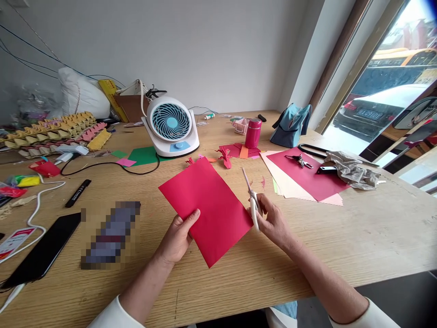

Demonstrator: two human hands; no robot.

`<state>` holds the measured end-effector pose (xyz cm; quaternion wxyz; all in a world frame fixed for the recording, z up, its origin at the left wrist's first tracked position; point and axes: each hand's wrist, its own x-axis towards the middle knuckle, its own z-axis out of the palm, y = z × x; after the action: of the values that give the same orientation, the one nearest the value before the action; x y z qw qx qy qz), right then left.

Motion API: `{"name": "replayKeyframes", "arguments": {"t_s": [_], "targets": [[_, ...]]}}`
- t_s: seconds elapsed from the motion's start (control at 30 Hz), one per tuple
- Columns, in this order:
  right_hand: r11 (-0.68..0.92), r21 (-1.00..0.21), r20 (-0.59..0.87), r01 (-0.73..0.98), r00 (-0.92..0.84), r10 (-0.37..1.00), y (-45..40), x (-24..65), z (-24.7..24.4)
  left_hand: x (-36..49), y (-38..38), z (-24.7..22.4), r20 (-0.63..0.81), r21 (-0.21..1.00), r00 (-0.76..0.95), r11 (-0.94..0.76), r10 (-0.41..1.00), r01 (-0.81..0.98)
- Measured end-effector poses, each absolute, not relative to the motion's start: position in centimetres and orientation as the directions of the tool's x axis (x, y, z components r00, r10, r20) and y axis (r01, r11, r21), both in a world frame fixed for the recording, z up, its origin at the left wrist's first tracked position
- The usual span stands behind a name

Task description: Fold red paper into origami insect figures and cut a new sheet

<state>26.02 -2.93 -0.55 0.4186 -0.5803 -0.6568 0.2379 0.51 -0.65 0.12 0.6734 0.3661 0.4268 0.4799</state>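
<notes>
A sheet of red paper (211, 205) is held up over the table, tilted, with my left hand (179, 237) gripping its left edge, thumb on top. My right hand (273, 221) is closed round the white handles of a pair of scissors (254, 200). Their blades point up and away, beside the paper's right corner. Whether the right fingers also touch that corner I cannot tell. Just beyond the sheet lie small red paper cut-outs (225, 157). More red paper (307, 171) rests on cream sheets (290, 184) at the right.
A white and blue fan (170, 125) stands behind the paper, near a pink flask (253, 134) and a blue bag (292, 125). At the left are a black tablet-like device (44, 248), a black marker (78, 193) and cables. A crumpled grey cloth (353, 168) lies at the right.
</notes>
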Motion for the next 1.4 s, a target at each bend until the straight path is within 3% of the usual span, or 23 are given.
{"name": "replayKeyframes", "arguments": {"t_s": [0.13,0.37,1.4], "targets": [[0.174,-0.81,0.202,0.56,-0.012,0.979,-2.62,26.57,-0.45,0.24,-0.53,0.45,-0.248,0.849,0.196,0.31,0.949,-0.429],[0.257,-0.74,0.167,0.622,-0.201,0.965,-3.07,26.04,-0.23,0.55,-0.88,0.4,-0.24,0.855,0.211,0.309,0.948,-0.417],[0.341,-0.533,0.267,0.775,-0.229,0.936,-3.23,26.64,0.08,0.39,-0.59,0.58,-0.181,0.891,0.112,0.211,0.977,-0.403]]}}
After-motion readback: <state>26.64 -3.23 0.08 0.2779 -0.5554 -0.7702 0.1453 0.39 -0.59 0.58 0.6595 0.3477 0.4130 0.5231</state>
